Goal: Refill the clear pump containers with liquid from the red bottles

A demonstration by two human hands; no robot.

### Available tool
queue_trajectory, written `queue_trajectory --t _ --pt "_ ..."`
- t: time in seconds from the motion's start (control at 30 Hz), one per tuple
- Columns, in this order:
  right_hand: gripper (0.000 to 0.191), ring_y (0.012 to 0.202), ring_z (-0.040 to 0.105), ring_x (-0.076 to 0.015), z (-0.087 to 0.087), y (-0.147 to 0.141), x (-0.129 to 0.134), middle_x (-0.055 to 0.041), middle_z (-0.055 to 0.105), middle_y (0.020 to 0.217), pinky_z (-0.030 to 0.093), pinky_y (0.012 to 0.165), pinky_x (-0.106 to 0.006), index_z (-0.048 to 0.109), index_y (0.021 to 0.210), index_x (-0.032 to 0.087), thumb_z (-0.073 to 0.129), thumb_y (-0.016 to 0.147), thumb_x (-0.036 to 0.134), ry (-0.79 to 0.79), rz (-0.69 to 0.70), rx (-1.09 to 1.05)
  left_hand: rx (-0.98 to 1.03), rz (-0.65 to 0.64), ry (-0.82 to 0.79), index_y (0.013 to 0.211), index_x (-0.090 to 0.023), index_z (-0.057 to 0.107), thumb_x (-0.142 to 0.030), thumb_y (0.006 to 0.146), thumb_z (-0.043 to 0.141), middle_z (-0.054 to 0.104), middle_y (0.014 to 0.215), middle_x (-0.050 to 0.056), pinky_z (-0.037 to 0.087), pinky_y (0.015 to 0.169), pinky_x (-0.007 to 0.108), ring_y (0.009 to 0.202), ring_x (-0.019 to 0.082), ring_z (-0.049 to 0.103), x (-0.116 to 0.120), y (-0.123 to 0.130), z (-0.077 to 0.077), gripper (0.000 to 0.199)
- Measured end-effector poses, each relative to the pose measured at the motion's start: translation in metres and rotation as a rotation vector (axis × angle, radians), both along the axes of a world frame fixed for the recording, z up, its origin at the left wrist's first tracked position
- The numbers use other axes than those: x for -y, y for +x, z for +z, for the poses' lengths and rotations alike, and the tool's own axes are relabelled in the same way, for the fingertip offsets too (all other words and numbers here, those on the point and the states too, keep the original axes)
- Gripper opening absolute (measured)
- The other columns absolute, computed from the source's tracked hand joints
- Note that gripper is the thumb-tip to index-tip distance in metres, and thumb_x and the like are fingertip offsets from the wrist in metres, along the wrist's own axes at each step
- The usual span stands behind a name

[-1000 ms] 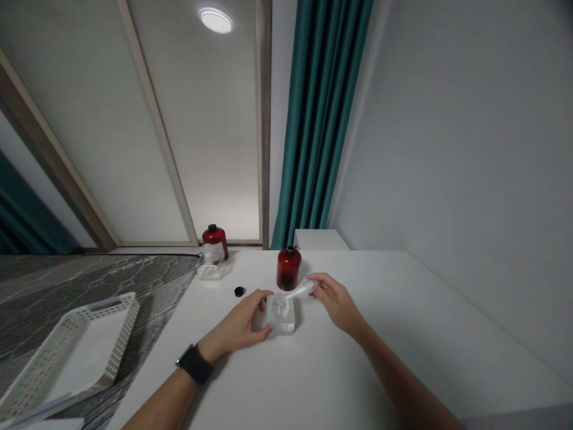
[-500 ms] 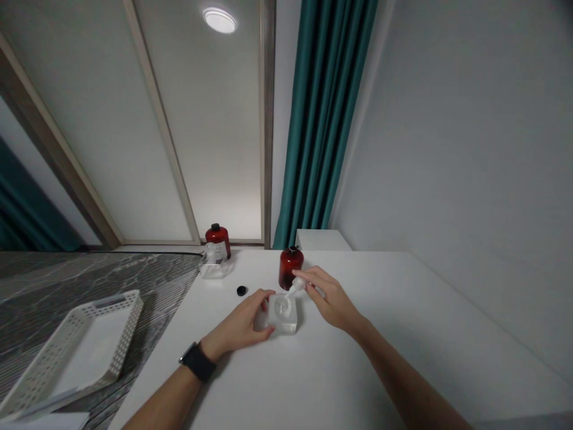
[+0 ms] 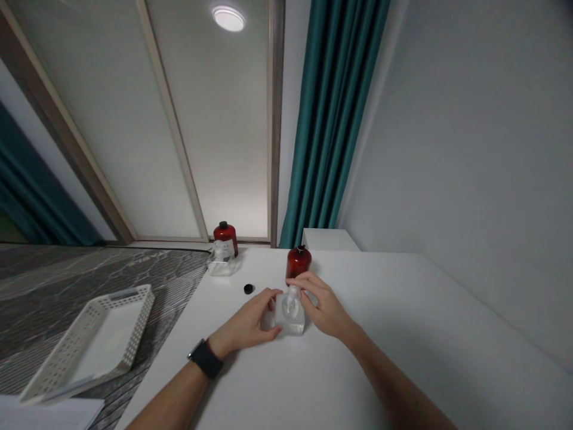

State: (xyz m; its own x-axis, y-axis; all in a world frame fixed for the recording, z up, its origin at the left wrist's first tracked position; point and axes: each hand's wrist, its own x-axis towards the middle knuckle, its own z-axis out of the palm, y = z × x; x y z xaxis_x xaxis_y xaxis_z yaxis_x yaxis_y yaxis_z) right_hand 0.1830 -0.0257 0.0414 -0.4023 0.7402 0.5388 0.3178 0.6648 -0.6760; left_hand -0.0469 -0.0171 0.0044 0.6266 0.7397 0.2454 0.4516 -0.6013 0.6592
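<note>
A square clear glass bottle (image 3: 292,325) stands on the white table (image 3: 313,382). My left hand (image 3: 246,322), with a dark watch on its wrist, steadies it from the left between thumb and fingers. Pinched in my right hand (image 3: 326,309) is a clear stopper (image 3: 293,291), now over the bottle's mouth; whether it is seated I cannot tell. Just behind my right fingers stands a dark red bottle (image 3: 298,263) without its cap. A small black cap (image 3: 248,288) lies on the table beyond my left hand.
At the table's far left corner stand another red bottle (image 3: 230,233) with a black cap and a second clear glass bottle (image 3: 219,269). A white perforated basket (image 3: 74,334) sits lower left on a grey patterned surface. A white box (image 3: 331,240) is behind the table.
My right hand has brought the stopper left and from a slant to above the bottle's mouth. My left hand still holds the bottle. The whole view has shifted slightly.
</note>
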Motion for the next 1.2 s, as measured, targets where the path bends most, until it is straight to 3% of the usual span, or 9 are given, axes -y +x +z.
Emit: queue_trajectory --t 0.4,0.57,0.67,1.2 --pt "0.032 0.108 0.059 -0.023 -0.019 -0.006 0.003 -0.0086 0.061 0.113 0.047 0.098 -0.039 0.063 0.125 0.026 0.051 0.096 0.022 0.002 -0.046 -0.084 0.004 0.004 0.013 0.136 -0.019 0.041 -0.026 0.078 0.068 0.057 0.106 0.006 0.049 0.087 0.038 0.092 0.023 0.057 0.0 0.0 -0.002 0.065" --pt "0.041 0.115 0.058 -0.0244 -0.032 -0.009 0.006 -0.0094 0.061 0.127 0.046 0.102 -0.04 0.052 0.134 0.025 0.054 0.093 0.022 -0.087 -0.133 -0.113 0.003 -0.004 0.004 0.134 -0.019 0.042 -0.025 0.077 0.068 0.057 0.106 0.006 0.049 0.088 0.038 0.092 0.023 0.057 0.001 0.0 0.001 0.063" --pt "0.037 0.114 0.058 -0.0246 -0.036 -0.01 0.007 -0.0097 0.062 0.124 0.046 0.101 -0.04 0.053 0.129 0.023 0.055 0.092 0.023 -0.123 -0.171 -0.14 0.001 -0.003 0.005 0.133 -0.02 0.043 -0.025 0.078 0.068 0.057 0.104 0.005 0.049 0.088 0.038 0.092 0.023 0.057 0.001 0.0 0.003 0.061" --pt "0.034 0.116 0.056 -0.0249 -0.048 -0.011 0.011 -0.0098 0.06 0.12 0.044 0.103 -0.043 0.055 0.124 0.024 0.055 0.091 0.019 -0.116 -0.133 -0.046 0.014 -0.006 0.026 0.13 -0.018 0.045 -0.024 0.078 0.068 0.057 0.107 0.007 0.049 0.087 0.037 0.092 0.022 0.058 0.001 0.001 0.003 0.058"
